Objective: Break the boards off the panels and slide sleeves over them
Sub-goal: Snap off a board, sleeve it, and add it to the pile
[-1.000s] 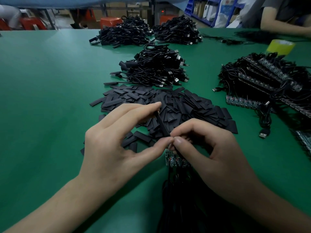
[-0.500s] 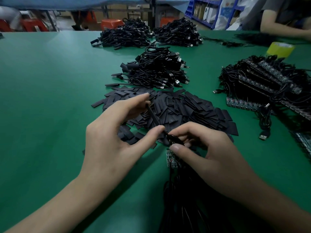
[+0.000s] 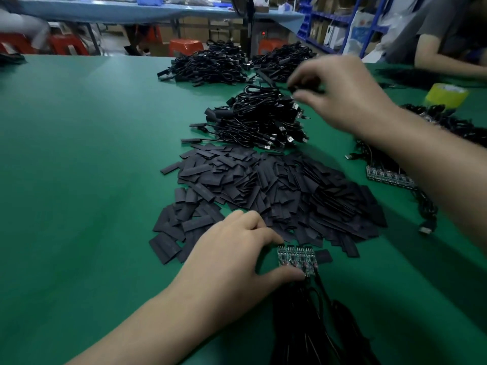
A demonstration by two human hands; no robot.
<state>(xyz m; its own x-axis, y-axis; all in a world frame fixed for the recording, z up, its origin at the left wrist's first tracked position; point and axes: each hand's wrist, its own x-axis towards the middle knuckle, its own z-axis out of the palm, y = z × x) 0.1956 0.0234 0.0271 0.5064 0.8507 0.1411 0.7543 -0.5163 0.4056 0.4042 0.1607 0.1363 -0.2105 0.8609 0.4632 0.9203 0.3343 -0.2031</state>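
Note:
A small green panel of boards [image 3: 296,260] lies near the front of the green table, with black cables [image 3: 311,325] trailing from it toward me. My left hand [image 3: 232,262] grips the panel's left end between thumb and fingers. Behind it spreads a heap of flat black sleeves [image 3: 276,196]. My right hand [image 3: 340,96] is raised far over a pile of finished cables [image 3: 258,119] and pinches a dark sleeved piece [image 3: 303,88], blurred by motion.
Two more cable piles [image 3: 210,65] lie at the far edge. More board panels with cables [image 3: 390,177] sit at the right, beside a yellow tape roll [image 3: 446,94]. Another person's arm [image 3: 445,61] rests at the far right corner.
My right hand left the panel and swung far forward over the finished cable pile with the sleeved piece. My left hand dropped onto the panel's left end.

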